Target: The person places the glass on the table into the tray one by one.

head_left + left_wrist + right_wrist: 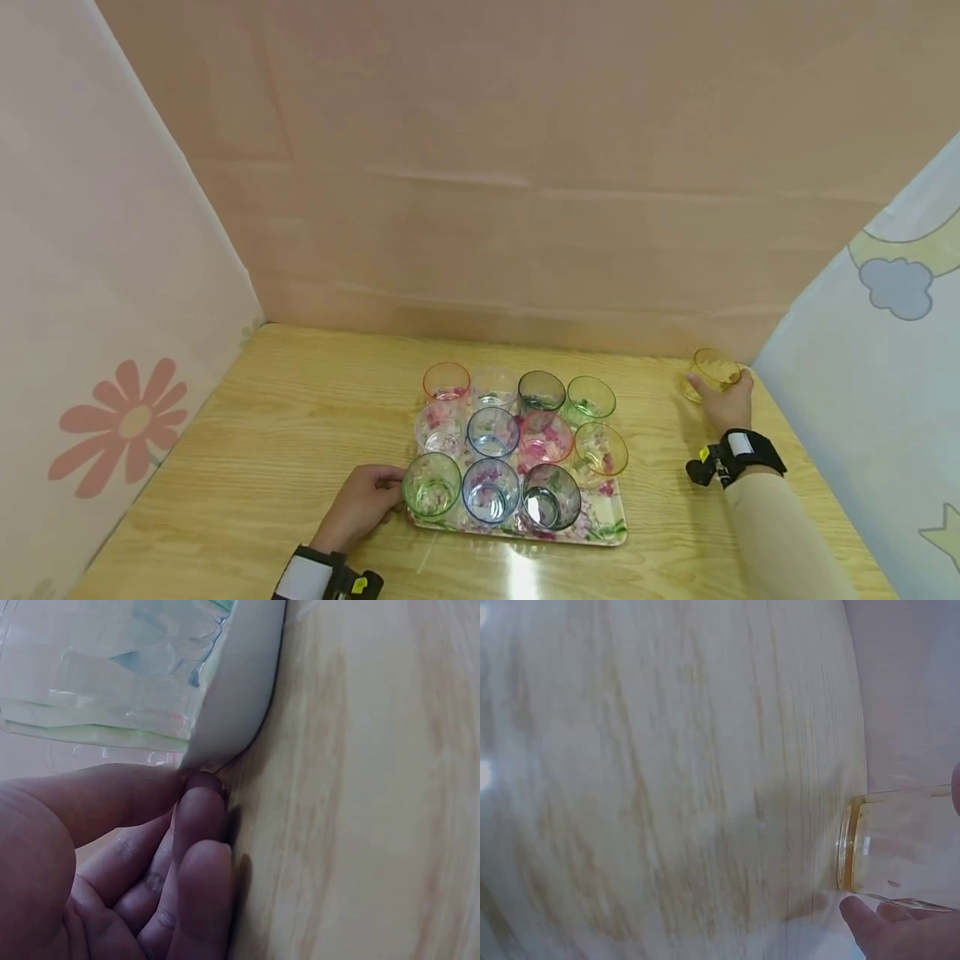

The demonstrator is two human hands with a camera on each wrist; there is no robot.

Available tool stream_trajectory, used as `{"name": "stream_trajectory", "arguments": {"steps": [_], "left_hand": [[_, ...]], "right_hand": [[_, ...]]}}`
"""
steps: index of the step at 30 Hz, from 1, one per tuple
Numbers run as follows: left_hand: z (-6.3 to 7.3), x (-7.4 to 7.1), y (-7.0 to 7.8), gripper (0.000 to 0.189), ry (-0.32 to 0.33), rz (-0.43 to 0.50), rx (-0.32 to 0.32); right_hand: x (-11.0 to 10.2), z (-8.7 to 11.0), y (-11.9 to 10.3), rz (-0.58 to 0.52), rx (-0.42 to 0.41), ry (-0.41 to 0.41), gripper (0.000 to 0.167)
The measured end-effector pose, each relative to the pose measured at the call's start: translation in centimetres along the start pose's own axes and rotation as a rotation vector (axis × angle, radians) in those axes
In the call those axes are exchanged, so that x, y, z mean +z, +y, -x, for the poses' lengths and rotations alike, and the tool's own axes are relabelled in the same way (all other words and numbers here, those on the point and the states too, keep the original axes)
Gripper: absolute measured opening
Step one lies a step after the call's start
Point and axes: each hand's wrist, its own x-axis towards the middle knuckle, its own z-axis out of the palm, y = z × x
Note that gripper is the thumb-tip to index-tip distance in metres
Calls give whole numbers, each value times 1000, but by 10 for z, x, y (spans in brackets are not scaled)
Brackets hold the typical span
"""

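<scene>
At the far right of the table my right hand (729,408) grips a clear glass with a yellow rim (697,385), fingers and thumb around its sides. In the right wrist view this yellow glass (900,844) has its base close to the tabletop. My left hand (365,502) pinches the left edge of a flowered tray (611,529) between thumb and fingers. The left wrist view shows the fingertips at the tray's white rim (244,697), right below a green-rimmed glass (97,724). Several tinted glasses stand upright in rows on the tray, among them a blue one (491,493).
The tray's front right corner shows its floral pattern beside the dark grey glass (551,498). A brown backdrop (480,250) closes the table's (322,400) far side. Printed panels rise at left (150,275) and right (840,367), the right one near my right hand.
</scene>
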Motion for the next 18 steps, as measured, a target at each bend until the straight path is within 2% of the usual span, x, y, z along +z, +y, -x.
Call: {"name": "stream_trajectory", "arguments": {"steps": [5,10,14,18], "left_hand": [[-1,0,1,22,11,-13,-13],[-2,2,0,22,14,-6,-27],[-2,2,-1,23,8,-9,-27],[-1,0,-1,23,6,-9,-18]], "right_hand": [[-1,-1,5,22,-12,31,85],[-6,-1,6,24,-18,32,85],[-12,1,3,23,-28,-5,86],[-17,5,-6,14,-82,-42,89]]}}
